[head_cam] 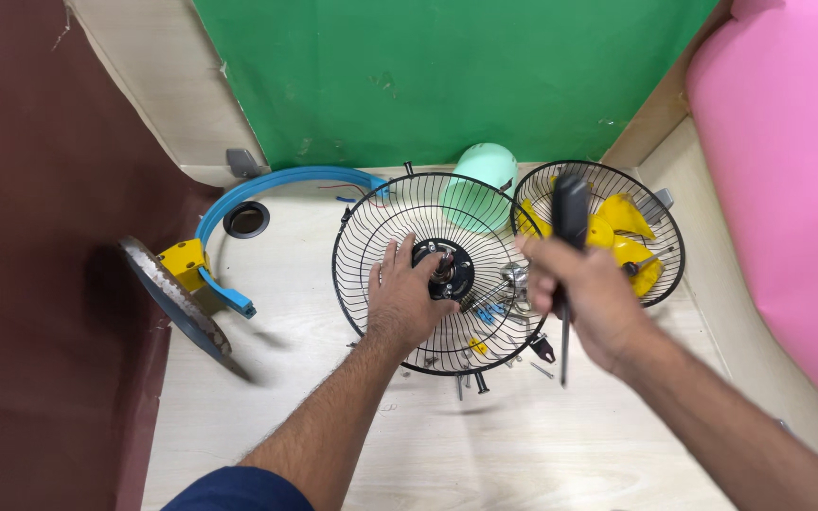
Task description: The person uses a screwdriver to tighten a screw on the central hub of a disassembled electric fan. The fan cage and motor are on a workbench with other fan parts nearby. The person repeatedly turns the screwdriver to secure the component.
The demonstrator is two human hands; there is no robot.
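left hand [407,298] lay spread flat on black round wire fan guard [437,273], mid pale wooden table [286,416], toward its far edge | right hand [587,301] was clenched around black-handled screwdriver [568,248], tip down | second wire guard holding yellow plastic fan blades [629,238] sat just right, near far-right corner

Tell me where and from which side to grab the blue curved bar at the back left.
Probably best gripped at the middle of the arch of the blue curved bar, coming from above. That stretch lies flat and bare on the table, while its lower end joins the yellow block and its far end meets the wire fan guard.
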